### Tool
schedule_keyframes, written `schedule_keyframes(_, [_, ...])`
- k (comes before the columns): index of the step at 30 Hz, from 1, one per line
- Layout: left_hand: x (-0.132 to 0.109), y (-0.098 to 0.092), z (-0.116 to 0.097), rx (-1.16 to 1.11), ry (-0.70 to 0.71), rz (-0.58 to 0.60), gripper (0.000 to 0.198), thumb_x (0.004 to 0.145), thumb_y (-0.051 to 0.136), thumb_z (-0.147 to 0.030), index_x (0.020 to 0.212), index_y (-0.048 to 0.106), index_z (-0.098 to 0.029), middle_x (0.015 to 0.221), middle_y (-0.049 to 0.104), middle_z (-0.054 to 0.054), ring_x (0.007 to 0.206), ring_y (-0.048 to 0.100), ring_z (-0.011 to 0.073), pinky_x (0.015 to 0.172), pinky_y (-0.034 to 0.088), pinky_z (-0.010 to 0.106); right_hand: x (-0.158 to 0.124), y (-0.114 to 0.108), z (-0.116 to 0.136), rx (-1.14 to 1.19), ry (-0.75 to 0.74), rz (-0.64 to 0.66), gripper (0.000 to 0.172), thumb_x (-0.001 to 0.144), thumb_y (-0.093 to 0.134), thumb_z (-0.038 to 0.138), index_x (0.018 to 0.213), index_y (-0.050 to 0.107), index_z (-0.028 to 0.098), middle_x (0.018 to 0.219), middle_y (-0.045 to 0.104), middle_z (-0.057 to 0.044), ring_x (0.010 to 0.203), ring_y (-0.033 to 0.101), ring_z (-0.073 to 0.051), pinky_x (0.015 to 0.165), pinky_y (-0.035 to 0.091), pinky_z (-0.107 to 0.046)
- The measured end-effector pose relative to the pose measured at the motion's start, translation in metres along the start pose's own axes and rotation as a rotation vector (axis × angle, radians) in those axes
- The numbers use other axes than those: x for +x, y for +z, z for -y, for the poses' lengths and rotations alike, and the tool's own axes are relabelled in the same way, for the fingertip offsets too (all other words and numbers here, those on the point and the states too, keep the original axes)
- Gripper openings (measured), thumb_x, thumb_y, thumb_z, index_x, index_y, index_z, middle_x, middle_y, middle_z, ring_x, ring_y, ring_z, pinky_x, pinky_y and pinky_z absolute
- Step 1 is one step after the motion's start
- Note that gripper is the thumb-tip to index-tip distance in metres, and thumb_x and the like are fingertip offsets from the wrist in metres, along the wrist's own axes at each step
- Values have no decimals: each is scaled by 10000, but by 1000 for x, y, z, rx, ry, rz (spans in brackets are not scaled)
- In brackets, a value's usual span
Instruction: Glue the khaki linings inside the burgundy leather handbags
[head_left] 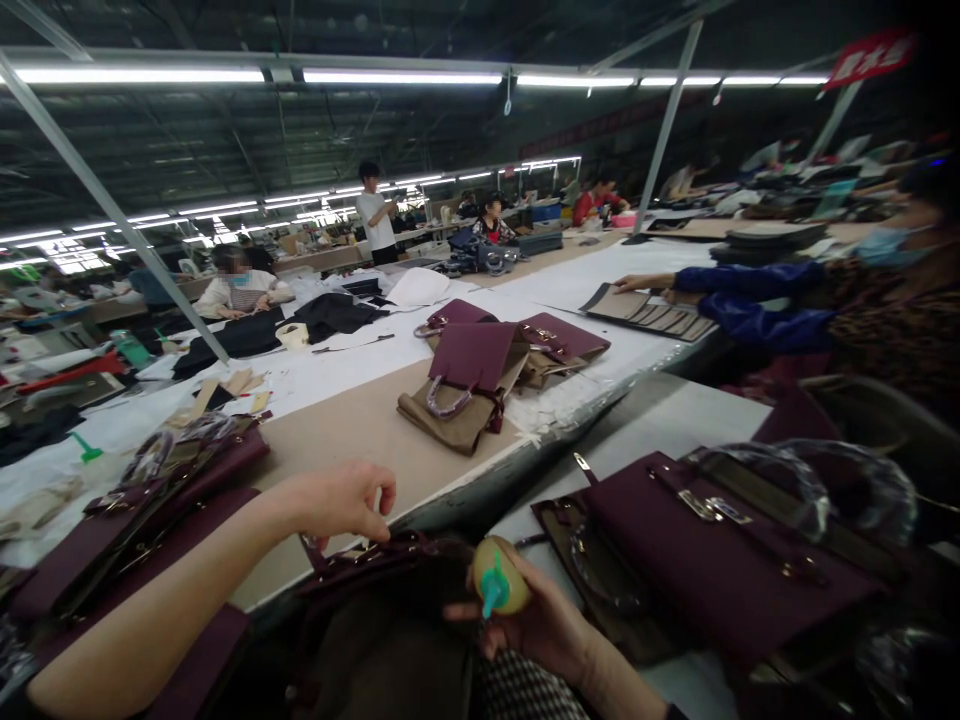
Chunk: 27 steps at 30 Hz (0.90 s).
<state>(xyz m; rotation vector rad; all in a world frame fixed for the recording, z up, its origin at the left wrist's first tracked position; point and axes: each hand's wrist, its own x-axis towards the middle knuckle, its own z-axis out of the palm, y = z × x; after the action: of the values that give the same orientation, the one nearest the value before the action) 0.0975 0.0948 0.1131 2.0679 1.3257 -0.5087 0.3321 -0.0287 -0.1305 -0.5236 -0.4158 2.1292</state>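
My left hand point(341, 500) is curled, its fingertips pinching the upper rim of a dark maroon handbag point(375, 620) that stands open in front of me at the bottom middle. My right hand point(536, 625) is wrapped round a small yellow squeeze bottle point(499, 578) with a teal nozzle, held just above the bag's right edge. The bag's inside is dark and I cannot make out what is in it.
More maroon handbags lie at left point(150, 500), at right point(720, 550) and stacked on the long worktable point(360, 425) in the middle point(480, 375). A person in blue sleeves point(750, 300) works at right. Other workers sit or stand farther back.
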Motion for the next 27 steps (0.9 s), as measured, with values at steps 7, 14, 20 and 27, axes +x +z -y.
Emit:
schedule_keyframes(7, [32, -11, 1, -55, 32, 46, 290, 702, 797, -358, 875, 598, -236, 657, 647, -38, 432, 594, 176, 307, 396, 219, 16, 28, -19, -62, 38, -3, 482, 863, 877, 446, 1210, 763, 132, 1102, 811, -130, 1024, 768, -257, 919, 562, -358])
schedule_keyframes(14, [45, 9, 1, -26, 273, -122, 244, 776, 837, -332, 866, 644, -214, 767, 655, -17, 591, 652, 196, 530, 544, 308, -2, 85, 4, 95, -3, 65, 548, 742, 867, 610, 988, 822, 123, 871, 810, -97, 890, 800, -376, 994, 574, -578])
schedule_keyframes(20, [4, 40, 11, -196, 548, -498, 261, 1058, 576, -358, 1263, 625, -205, 1584, 515, 135, 1415, 522, 263, 1166, 441, 387, -11, 122, 30, 228, -93, 153, 479, 776, 873, 518, 1010, 842, 101, 953, 848, -101, 1041, 793, -416, 1057, 570, -488])
schedule_keyframes(27, [-80, 123, 37, 15, 564, -678, 1027, 715, 795, -781, 1558, 368, -380, 1569, 512, 104, 1422, 535, 352, 1196, 486, 488, -6, 123, 46, 292, -70, 273, 471, 838, 855, 476, 1033, 801, 51, 1024, 836, -143, 1164, 756, -408, 1039, 599, -388])
